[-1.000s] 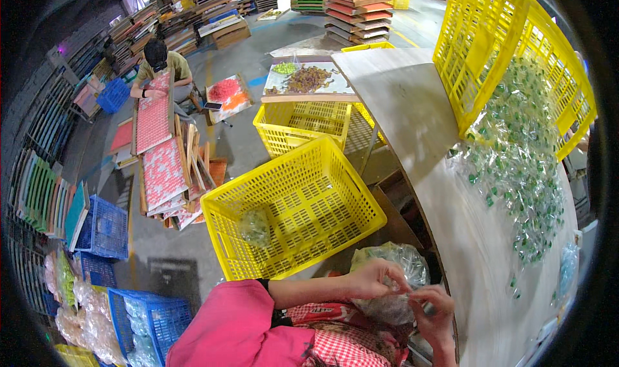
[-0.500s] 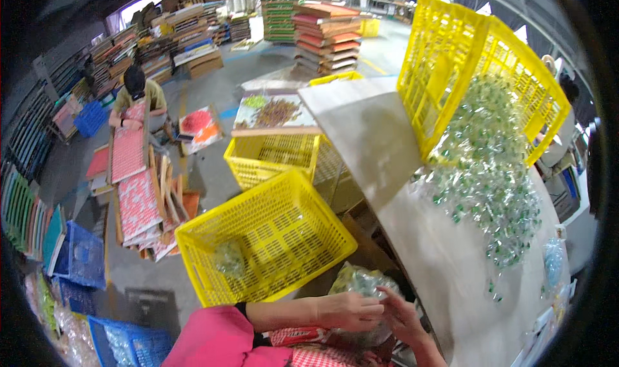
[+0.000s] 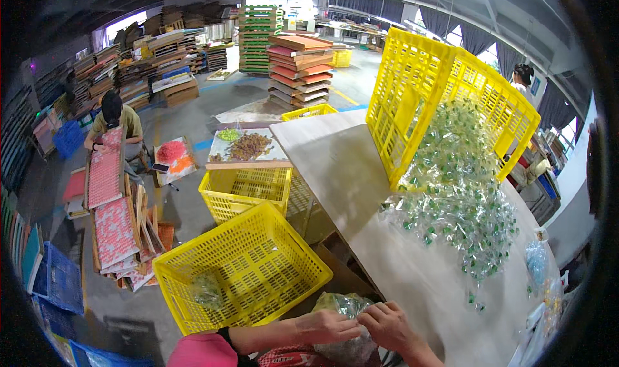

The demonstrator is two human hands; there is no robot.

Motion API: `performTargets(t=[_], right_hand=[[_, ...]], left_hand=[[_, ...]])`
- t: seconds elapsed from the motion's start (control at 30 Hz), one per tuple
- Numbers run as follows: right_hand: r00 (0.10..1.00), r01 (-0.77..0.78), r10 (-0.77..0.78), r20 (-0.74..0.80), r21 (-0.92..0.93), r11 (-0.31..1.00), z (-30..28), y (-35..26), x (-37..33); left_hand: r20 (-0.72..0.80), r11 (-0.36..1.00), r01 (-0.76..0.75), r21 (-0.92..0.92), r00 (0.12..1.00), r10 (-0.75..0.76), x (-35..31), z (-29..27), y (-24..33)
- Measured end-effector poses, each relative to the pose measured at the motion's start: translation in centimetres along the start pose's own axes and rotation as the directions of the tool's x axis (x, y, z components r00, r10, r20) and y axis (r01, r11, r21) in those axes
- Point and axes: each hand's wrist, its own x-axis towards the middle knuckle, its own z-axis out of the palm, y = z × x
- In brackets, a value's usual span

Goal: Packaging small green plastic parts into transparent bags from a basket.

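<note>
Work seems centred on the top of a bulging clear bag (image 3: 345,353), which sits just left of the near end of a pale worktable (image 3: 342,154). Left hand (image 3: 327,326) and right hand (image 3: 389,328) meet over it, fingers curled inward; their tips are partly hidden, so I cannot tell whether they pinch plastic. As I judge it, the next move calls for both hands staying close and steady on that top. Left of the worktable, an open yellow crate (image 3: 258,264) holds a small filled bag (image 3: 206,291) at its end away from the worktable. Beyond, left of the worktable's far part, a second yellow crate (image 3: 222,200) stands beneath a white board (image 3: 275,149) bearing brownish and green piles. On the worktable's right, a tipped yellow crate (image 3: 406,99) spills small clear-and-green wrapped pieces (image 3: 458,199) toward the near end.
</note>
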Motion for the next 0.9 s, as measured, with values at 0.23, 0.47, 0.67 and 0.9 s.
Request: performTargets(t=[0.23, 0.47, 0.67, 0.9], right_hand=[[0.965, -0.129, 0.141, 0.221, -0.067, 0.989, 0.5, 0.1, -2.9], [0.967, -0.192, 0.164, 0.194, 0.134, 0.972, 1.0, 1.4, -4.0], [0.798, -0.603, 0.507, 0.326, 0.449, 0.66, 3.5, 4.0, -6.9], [0.82, -0.558, 0.474, 0.322, 0.26, 0.788, -5.1, -0.3, -2.8]], left_hand=[[0.087, 0.983, -0.045, -0.178, 0.994, 0.061, -5.3, -0.3, 1.6], [0.005, 0.941, 0.162, -0.297, 0.986, -0.168, -5.3, 1.6, 1.6], [-0.049, 0.949, 0.168, -0.266, 0.981, -0.187, -3.1, 9.1, 0.1], [-0.31, 0.682, 0.712, -0.166, 0.619, -0.721, -8.6, 5.6, 0.2]])
